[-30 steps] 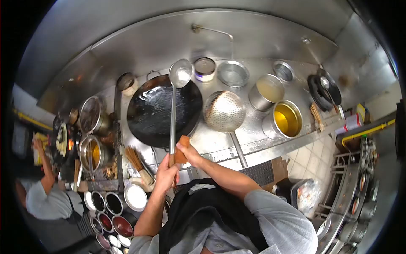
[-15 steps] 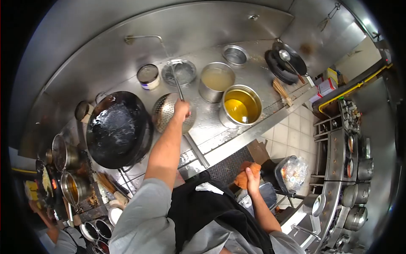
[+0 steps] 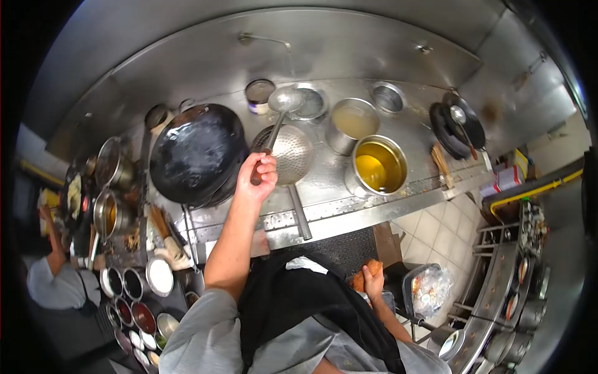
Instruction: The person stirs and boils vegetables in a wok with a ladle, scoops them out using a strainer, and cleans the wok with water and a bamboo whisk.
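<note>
My left hand [image 3: 258, 179] is closed around the wooden grip of a ladle [image 3: 286, 100], which is held out over the steel counter. The ladle's bowl overlaps the edge of a round metal bowl [image 3: 309, 103] in view. Beneath the ladle lies a perforated strainer [image 3: 294, 157], its handle pointing toward me. To the left sits a large black wok [image 3: 197, 153] with a wet sheen. Low at my right side, my right hand [image 3: 374, 287] grips a crumpled orange cloth [image 3: 359, 282], partly hidden by the fingers.
A pot of yellow oil [image 3: 377, 167] and a pot of cloudy liquid [image 3: 354, 121] stand right of the strainer. A tap [image 3: 268, 40] juts from the back wall. Seasoning containers [image 3: 143, 316] sit lower left. Another person [image 3: 57, 283] works at the far left.
My left hand has pulled the ladle back from the water bowl and raised it, its bowl now showing. The view has shifted, and the orange cloth stays in my right hand.
</note>
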Action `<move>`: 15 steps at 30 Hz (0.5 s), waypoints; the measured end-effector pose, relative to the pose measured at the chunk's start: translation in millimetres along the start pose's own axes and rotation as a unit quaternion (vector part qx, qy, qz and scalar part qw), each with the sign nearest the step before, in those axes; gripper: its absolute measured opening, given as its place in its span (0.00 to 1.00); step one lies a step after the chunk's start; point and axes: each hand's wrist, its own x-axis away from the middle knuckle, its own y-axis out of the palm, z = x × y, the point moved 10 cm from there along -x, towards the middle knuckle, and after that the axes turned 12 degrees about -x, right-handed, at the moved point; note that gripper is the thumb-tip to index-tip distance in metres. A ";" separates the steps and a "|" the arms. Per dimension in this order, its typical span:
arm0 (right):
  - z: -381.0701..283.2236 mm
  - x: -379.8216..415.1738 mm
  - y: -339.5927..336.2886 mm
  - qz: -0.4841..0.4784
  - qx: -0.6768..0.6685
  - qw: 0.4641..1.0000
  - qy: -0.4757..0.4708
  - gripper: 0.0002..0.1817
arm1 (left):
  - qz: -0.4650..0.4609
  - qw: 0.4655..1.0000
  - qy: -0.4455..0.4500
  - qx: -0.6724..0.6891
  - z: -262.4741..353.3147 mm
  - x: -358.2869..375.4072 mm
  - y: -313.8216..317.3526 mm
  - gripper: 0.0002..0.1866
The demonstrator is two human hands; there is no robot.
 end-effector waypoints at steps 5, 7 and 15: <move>-0.2 -38.0 18.7 -0.033 -0.003 0.999 -0.033 0.19 | 0.131 0.981 0.086 -0.115 20.4 131.1 23.1 0.17; 4.2 -44.7 22.8 -0.037 0.013 0.999 -0.010 0.20 | 0.165 0.970 0.105 -0.143 21.7 176.1 27.5 0.15; 74.9 -52.2 15.1 -0.057 0.062 0.996 0.036 0.26 | 0.411 0.818 0.108 -0.388 38.8 293.7 -39.0 0.30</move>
